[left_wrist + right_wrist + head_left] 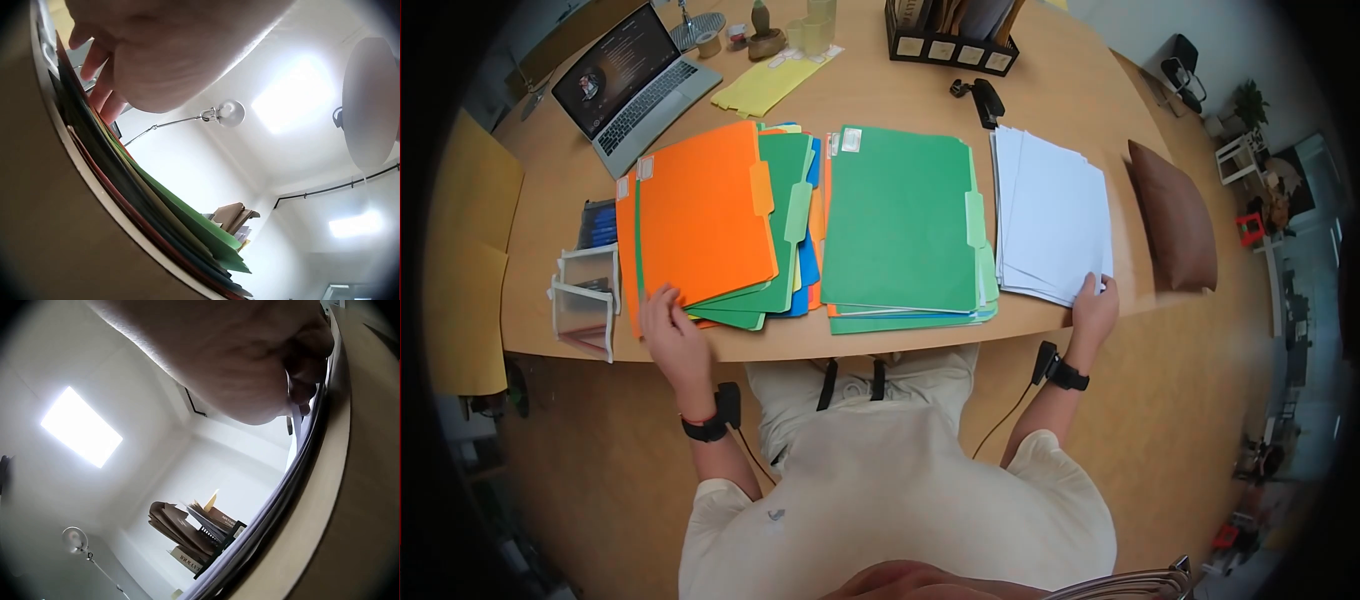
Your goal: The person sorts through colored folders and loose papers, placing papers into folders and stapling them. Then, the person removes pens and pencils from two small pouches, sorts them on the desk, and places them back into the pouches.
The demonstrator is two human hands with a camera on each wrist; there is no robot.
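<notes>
In the head view, orange and green folders (pixel 700 215) lie fanned at the left, with a second pile topped by a green folder (pixel 905 220) in the middle. White papers (pixel 1050 215) are stacked to the right. The left hand (pixel 673 335) rests at the lower left corner of the orange folder, fingers loosely bent; in the left wrist view this hand (pixel 162 56) lies over the folder edges (pixel 156 200). The right hand (pixel 1095 308) pinches the lower right corner of the papers; in the right wrist view the hand's (pixel 237 362) fingers curl at the sheets' edge.
A laptop (pixel 635 95), yellow sheet (pixel 775 80) and black organizer (pixel 950 48) stand along the back. A black stapler (pixel 988 103) lies behind the papers. Zip pouches (pixel 585 300) are at the left edge, a brown cushion (pixel 1173 220) at the right.
</notes>
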